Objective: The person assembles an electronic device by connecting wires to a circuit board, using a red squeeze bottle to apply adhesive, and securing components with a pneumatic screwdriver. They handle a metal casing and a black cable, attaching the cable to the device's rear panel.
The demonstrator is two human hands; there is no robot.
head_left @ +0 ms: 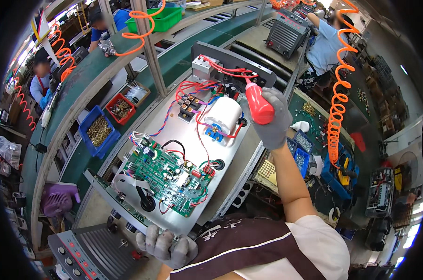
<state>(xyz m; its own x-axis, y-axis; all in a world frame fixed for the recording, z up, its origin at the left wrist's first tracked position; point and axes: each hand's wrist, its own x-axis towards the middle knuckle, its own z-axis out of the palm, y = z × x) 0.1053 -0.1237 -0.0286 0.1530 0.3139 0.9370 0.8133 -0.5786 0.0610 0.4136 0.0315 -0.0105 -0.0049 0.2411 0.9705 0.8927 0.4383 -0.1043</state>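
My right hand, in a grey glove, is wrapped round a red squeeze bottle. The bottle's narrow tip points at red wires by the dark end panel of an opened metal chassis. My left hand, also gloved, is closed with curled fingers beside the chassis's near edge; whatever it may hold is hidden. On the chassis lie a green circuit board, a white cylinder, and a dark terminal block with red and blue wires.
Blue and red bins of small metal parts stand left of the chassis. An orange coiled hose hangs at right, above a bench with small-part trays. A finished-looking grey unit sits near left. Co-workers are farther off.
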